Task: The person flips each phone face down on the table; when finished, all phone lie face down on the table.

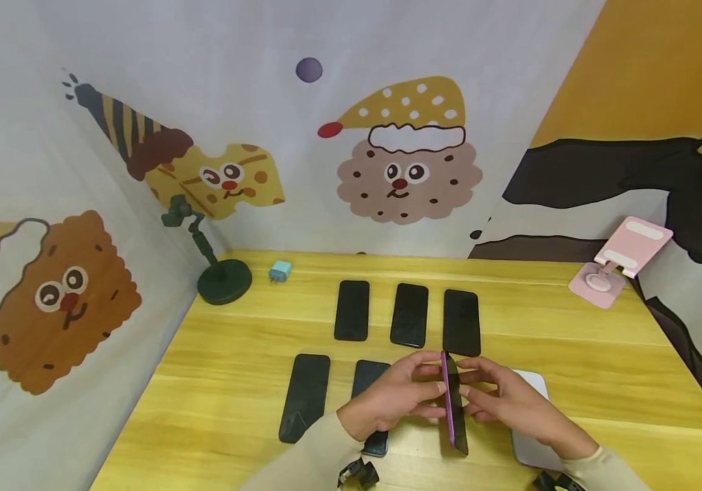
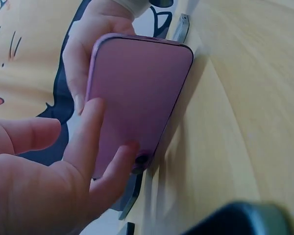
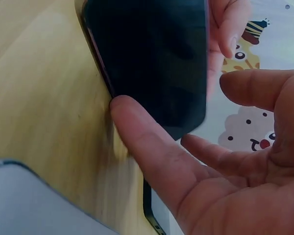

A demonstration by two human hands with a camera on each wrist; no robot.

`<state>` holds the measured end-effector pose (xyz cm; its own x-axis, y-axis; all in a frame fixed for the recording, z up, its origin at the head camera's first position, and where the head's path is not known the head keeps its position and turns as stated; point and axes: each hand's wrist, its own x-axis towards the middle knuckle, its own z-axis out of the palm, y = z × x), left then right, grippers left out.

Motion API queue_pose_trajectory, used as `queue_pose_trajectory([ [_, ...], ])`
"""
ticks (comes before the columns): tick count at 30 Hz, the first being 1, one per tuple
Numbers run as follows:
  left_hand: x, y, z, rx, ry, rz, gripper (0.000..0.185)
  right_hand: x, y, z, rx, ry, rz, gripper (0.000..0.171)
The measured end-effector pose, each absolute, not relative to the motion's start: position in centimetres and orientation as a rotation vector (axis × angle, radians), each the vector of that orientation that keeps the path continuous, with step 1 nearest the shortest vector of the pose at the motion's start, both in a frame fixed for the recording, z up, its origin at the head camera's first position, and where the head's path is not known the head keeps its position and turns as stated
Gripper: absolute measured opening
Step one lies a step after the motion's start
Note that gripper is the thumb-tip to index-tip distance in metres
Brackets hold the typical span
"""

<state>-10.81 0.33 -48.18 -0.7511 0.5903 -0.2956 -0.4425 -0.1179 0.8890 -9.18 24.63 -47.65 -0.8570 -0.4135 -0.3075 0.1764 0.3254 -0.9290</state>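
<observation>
A purple phone stands on its long edge between my two hands, close over the table. Its purple back, with camera lenses at the lower end, faces my left hand. Two fairly straight left fingers touch that back, the thumb standing apart. On the other side, the dark screen faces my right hand. One extended right digit rests at the screen's lower edge, while the others spread beside the phone. Beneath my left hand lies a dark phone, partly covered.
Several dark phones lie flat, with three in the back row and another at left. Under my right forearm lies a pale flat device. A green stand, blue charger plug and pink phone stand sit farther back.
</observation>
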Motion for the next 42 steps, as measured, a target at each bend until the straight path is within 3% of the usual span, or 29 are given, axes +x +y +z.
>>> queue_pose_trajectory([
  [15,-10.6,1.6,-48.4,0.252,1.534,1.776,0.061,-8.9,25.1,-47.9,-0.226,2.052,-1.595,0.080],
  [30,-10.5,1.7,-48.9,0.058,1.550,1.894,0.058,-8.6,25.7,-46.9,-0.158,2.169,-1.604,0.076],
  [42,-10.0,2.1,-49.5,0.085,1.473,1.920,0.053,-8.2,25.7,-46.2,-0.204,2.132,-1.666,0.072],
])
